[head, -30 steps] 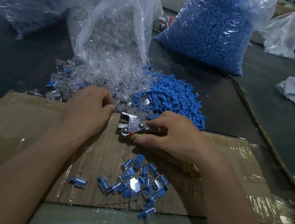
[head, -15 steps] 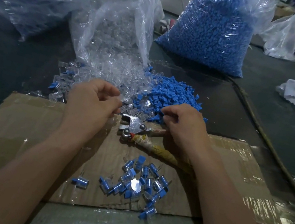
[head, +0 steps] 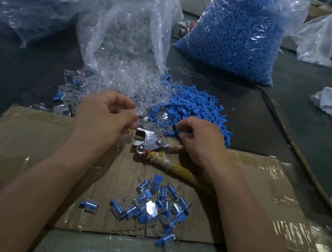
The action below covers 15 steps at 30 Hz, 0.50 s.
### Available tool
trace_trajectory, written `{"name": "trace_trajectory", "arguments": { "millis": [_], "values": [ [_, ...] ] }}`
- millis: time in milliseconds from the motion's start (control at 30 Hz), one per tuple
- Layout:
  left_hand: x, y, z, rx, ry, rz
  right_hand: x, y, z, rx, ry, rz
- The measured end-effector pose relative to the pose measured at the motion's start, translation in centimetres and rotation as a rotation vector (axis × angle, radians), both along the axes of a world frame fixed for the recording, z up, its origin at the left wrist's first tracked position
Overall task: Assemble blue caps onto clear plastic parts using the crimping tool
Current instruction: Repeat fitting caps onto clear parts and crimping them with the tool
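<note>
Right hand (head: 199, 141) off crimping tool (head: 150, 145), now at loose blue caps (head: 198, 111) mid-frame, fingers curled pinching one cap: fetching next piece. Left hand (head: 105, 115) lifted from cardboard (head: 32, 147), fingertips pinched, apparently on clear part; grip unclear. Tool lies unheld at centre. Finished pieces (head: 156, 203) lower centre, unmoved.

left hand (head: 105, 115): clear part (head: 140, 114) | right hand (head: 199, 141): blue caps (head: 198, 109) | crimping tool (head: 149, 144): idle

A bare shiny metal head is shown on the crimping tool (head: 149, 142); matt blue plastic caps (head: 198, 111), glossy clear plastic parts (head: 119, 83) and tape-glossed cardboard (head: 32, 147) are seen.
</note>
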<state>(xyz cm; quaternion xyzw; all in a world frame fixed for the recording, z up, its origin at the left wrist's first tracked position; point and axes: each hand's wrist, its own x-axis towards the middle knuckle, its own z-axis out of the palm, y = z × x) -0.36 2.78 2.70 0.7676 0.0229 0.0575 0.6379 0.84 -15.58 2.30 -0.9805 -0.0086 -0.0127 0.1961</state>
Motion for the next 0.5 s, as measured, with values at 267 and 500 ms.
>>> {"name": "trace_trajectory", "arguments": {
  "millis": [267,500],
  "values": [
    [0.1,0.0,0.2,-0.068,0.027,-0.042,-0.8,-0.5,0.7,0.172,-0.139,0.041],
    [-0.5,-0.5,0.7,-0.090,0.026,-0.103,-2.4,0.9,1.9,0.526,-0.185,0.068]
  ]
}}
